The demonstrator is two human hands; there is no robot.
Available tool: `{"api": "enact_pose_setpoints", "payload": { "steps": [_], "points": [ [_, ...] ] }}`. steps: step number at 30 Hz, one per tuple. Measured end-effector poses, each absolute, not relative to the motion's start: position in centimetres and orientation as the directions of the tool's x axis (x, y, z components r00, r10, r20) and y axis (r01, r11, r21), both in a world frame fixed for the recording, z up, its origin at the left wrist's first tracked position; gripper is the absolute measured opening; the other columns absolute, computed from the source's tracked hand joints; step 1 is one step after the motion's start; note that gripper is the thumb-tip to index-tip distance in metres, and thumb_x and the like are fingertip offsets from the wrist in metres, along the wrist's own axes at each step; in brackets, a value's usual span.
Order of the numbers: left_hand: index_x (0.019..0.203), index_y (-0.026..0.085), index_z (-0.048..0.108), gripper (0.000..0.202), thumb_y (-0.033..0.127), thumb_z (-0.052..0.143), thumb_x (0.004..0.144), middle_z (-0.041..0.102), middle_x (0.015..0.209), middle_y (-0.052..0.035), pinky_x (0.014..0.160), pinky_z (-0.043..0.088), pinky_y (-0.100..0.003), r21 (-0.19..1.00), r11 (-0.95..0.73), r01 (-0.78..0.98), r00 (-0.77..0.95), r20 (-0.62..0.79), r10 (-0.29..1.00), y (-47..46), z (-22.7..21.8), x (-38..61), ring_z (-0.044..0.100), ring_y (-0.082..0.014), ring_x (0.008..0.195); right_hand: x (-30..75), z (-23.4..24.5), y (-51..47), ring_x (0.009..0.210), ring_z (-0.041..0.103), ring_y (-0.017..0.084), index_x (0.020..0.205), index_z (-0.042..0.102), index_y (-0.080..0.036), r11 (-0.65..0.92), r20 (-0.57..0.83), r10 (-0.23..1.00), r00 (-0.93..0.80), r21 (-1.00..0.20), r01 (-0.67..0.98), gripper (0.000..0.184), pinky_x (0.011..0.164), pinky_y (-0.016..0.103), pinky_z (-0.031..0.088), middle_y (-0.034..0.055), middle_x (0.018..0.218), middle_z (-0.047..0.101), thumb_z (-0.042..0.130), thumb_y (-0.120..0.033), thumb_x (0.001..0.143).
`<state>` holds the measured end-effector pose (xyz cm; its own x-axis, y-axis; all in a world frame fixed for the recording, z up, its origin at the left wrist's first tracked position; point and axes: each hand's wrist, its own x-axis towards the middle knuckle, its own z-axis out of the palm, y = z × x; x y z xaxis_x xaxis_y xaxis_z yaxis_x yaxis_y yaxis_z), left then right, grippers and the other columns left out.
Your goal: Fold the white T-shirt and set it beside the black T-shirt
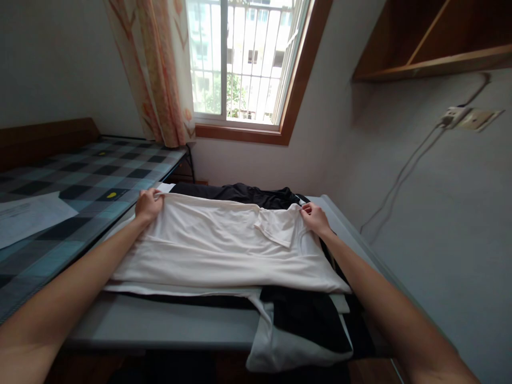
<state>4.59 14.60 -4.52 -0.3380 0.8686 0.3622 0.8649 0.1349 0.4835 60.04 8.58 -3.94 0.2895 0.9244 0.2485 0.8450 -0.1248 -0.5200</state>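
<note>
A white T-shirt point(212, 240) lies sideways across the table, folded over lengthwise with one short sleeve point(278, 226) on top. My left hand point(149, 205) is closed on its far left corner, at the hem end. At the far right, my right hand point(314, 217) pinches the shirt near the shoulder or collar; which of the two I cannot tell. Under the shirt's near edge, a black and pale grey piece of clothing point(306, 320) hangs over the front of the table. Behind the shirt lies a crumpled black garment point(256, 194).
The grey table point(168, 322) stands against the right wall. On the left is a bed with a checked mattress point(132, 165) and white papers point(34, 216). A barred window point(252, 64), a curtain point(160, 74), a wooden shelf point(436, 64) and a plugged-in socket point(454, 117) surround it.
</note>
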Motion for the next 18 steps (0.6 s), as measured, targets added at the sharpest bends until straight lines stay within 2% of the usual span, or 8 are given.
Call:
{"api": "enact_pose_setpoints", "payload": {
  "steps": [2, 5, 7, 10, 12, 14, 16, 18],
  "points": [
    [0.109, 0.018, 0.064, 0.034, 0.037, 0.047, 0.086, 0.063, 0.111, -0.0150, 0.093, 0.048, -0.042, 0.489, 0.116, 0.864, -0.335, 0.390, 0.858, 15.2, -4.3, 4.9, 0.061, -0.0316, 0.107, 60.1, -3.5, 9.6, 0.087, 0.067, 0.024, 0.094, 0.067, -0.020, -0.129, 0.284, 0.904, 0.321, -0.535, 0.835, 0.017, 0.074, 0.031, 0.047, 0.0109, 0.094, 0.073, 0.056, -0.029, 0.085],
    [0.107, 0.019, 0.063, 0.030, 0.034, 0.049, 0.085, 0.066, 0.110, -0.0144, 0.093, 0.048, -0.040, 0.515, 0.091, 0.853, -0.349, 0.430, 0.832, 16.6, -4.0, 5.2, 0.061, -0.0307, 0.107, 60.3, -3.0, 11.2, 0.089, 0.067, 0.023, 0.093, 0.067, -0.020, -0.166, 0.313, 0.872, 0.376, -0.534, 0.829, 0.015, 0.073, 0.029, 0.046, 0.0102, 0.095, 0.073, 0.056, -0.026, 0.085],
    [0.105, 0.018, 0.063, 0.029, 0.031, 0.052, 0.082, 0.067, 0.108, -0.0135, 0.092, 0.048, -0.038, 0.525, 0.088, 0.847, -0.343, 0.412, 0.844, 17.4, -3.8, 5.3, 0.061, -0.0298, 0.107, 60.4, -3.0, 12.1, 0.088, 0.067, 0.023, 0.091, 0.067, -0.021, -0.218, 0.266, 0.885, 0.383, -0.490, 0.844, 0.013, 0.071, 0.029, 0.046, 0.0086, 0.094, 0.073, 0.058, -0.025, 0.083],
    [0.092, 0.017, 0.066, 0.026, 0.033, 0.063, 0.071, 0.069, 0.094, -0.0090, 0.086, 0.049, -0.033, 0.545, 0.063, 0.836, -0.263, 0.297, 0.918, 18.2, -3.9, 5.2, 0.064, -0.0274, 0.097, 60.4, -3.3, 12.6, 0.086, 0.067, 0.024, 0.087, 0.069, -0.022, -0.275, 0.157, 0.920, 0.360, -0.395, 0.876, 0.011, 0.070, 0.029, 0.045, 0.0073, 0.093, 0.074, 0.061, -0.024, 0.079],
    [0.081, 0.018, 0.066, 0.027, 0.041, 0.065, 0.067, 0.069, 0.082, -0.0052, 0.078, 0.050, -0.030, 0.619, 0.061, 0.783, -0.246, 0.218, 0.945, 18.4, -4.1, 4.9, 0.065, -0.0255, 0.087, 60.1, -3.7, 12.6, 0.087, 0.066, 0.024, 0.087, 0.069, -0.022, -0.264, 0.179, 0.921, 0.346, -0.365, 0.893, 0.013, 0.070, 0.029, 0.044, 0.0079, 0.093, 0.074, 0.060, -0.029, 0.081],
    [0.074, 0.018, 0.064, 0.031, 0.048, 0.061, 0.069, 0.065, 0.071, -0.0031, 0.068, 0.049, -0.029, 0.709, 0.088, 0.700, -0.268, 0.147, 0.952, 18.5, -4.3, 4.4, 0.064, -0.0238, 0.075, 59.8, -3.9, 12.4, 0.085, 0.067, 0.024, 0.082, 0.070, -0.021, -0.225, 0.207, 0.925, 0.319, -0.379, 0.898, 0.024, 0.070, 0.029, 0.043, 0.0081, 0.087, 0.074, 0.055, -0.040, 0.086],
    [0.065, 0.017, 0.060, 0.032, 0.049, 0.059, 0.071, 0.057, 0.056, -0.0015, 0.055, 0.044, -0.029, 0.758, 0.121, 0.641, -0.283, 0.086, 0.955, 18.5, -4.6, 3.8, 0.058, -0.0214, 0.060, 59.3, -4.0, 12.3, 0.080, 0.066, 0.023, 0.071, 0.069, -0.020, -0.172, 0.167, 0.950, 0.263, -0.423, 0.890, 0.038, 0.067, 0.028, 0.043, 0.0071, 0.076, 0.072, 0.051, -0.049, 0.088],
    [0.057, 0.018, 0.056, 0.030, 0.045, 0.063, 0.067, 0.047, 0.044, 0.0010, 0.048, 0.037, -0.028, 0.774, 0.118, 0.622, -0.245, 0.049, 0.968, 18.6, -4.6, 3.4, 0.049, -0.0183, 0.049, 58.8, -4.0, 12.3, 0.075, 0.066, 0.023, 0.067, 0.068, -0.020, -0.125, 0.132, 0.968, 0.212, -0.478, 0.869, 0.041, 0.064, 0.027, 0.043, 0.0062, 0.068, 0.070, 0.053, -0.052, 0.086]
  ]
}}
